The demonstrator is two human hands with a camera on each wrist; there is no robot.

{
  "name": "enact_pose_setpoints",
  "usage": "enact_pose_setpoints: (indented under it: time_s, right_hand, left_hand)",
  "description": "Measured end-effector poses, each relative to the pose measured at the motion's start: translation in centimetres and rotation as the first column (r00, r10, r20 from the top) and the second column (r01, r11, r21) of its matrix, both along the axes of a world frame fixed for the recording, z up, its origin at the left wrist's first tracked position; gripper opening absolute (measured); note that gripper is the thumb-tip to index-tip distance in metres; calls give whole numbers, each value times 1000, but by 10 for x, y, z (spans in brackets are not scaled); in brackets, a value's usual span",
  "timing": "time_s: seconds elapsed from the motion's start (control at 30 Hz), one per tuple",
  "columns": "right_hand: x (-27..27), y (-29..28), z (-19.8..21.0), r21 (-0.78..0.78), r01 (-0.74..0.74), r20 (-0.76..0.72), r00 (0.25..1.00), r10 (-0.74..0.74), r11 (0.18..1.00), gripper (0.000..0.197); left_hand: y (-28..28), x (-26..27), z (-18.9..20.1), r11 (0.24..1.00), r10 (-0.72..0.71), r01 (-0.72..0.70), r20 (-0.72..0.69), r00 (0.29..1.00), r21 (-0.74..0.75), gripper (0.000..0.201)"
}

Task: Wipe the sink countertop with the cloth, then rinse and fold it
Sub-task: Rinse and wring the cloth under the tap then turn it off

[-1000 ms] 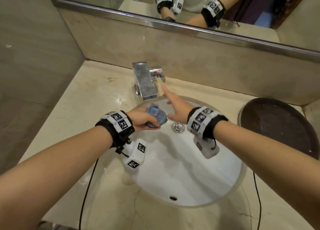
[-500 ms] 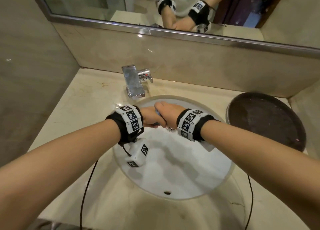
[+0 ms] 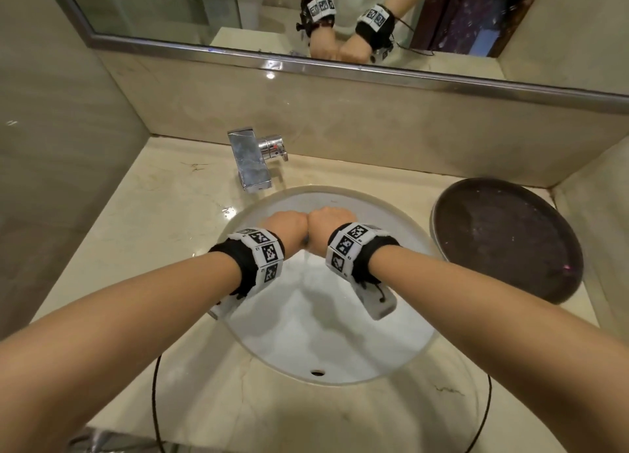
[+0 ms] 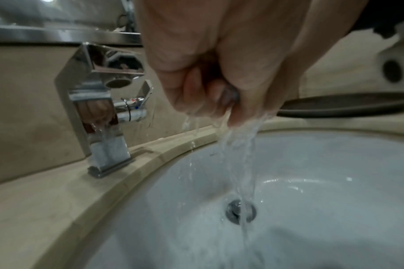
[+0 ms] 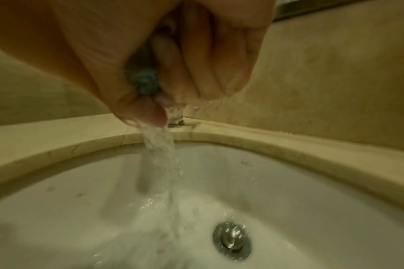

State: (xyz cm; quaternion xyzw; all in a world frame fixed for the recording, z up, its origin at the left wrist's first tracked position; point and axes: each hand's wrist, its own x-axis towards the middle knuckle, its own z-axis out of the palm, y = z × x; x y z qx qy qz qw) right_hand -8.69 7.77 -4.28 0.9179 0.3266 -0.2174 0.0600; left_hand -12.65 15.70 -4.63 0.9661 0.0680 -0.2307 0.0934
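Note:
My left hand (image 3: 289, 226) and right hand (image 3: 328, 226) are pressed fist to fist over the white sink basin (image 3: 391, 357), both clenched round the wadded blue cloth. Almost all of the cloth is hidden; a blue-grey scrap (image 4: 229, 94) peeps between the fingers in the left wrist view, and a blue bit (image 5: 145, 81) shows inside the fist in the right wrist view. Water runs out of the fists in a stream (image 4: 242, 163) down toward the drain (image 4: 240, 212). The beige marble countertop (image 3: 146, 221) surrounds the basin.
A chrome tap (image 3: 250, 159) with a side lever stands behind the basin, left of my hands. A round dark tray (image 3: 510, 238) lies on the counter at the right. Walls close in on the left and right, with a mirror (image 3: 170, 6) above the backsplash.
A second ago my right hand was open, reaching past the cloth held in my left hand. It has since closed on the cloth; both fists now squeeze it and water runs out.

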Motion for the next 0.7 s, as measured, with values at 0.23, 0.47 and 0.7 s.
enact_pose_setpoints:
  time_s: [0.23,0.47,0.7]
  right_hand:
    - [0,-5,-9,133,220,-298,939,-172,967,26]
    - [7,-11,6,330,4,29,999,-15,944,62]
    - [4,-23,22,267,-472,445,834,327,840,63]
  left_hand:
    - [-3,-2,9,954,-217,212,0,976,212,27]
    - [8,7,37,994,74,-80,-76,994,-79,21]
    - [26,1,45,672,227,-476,-454,862,-568,40]
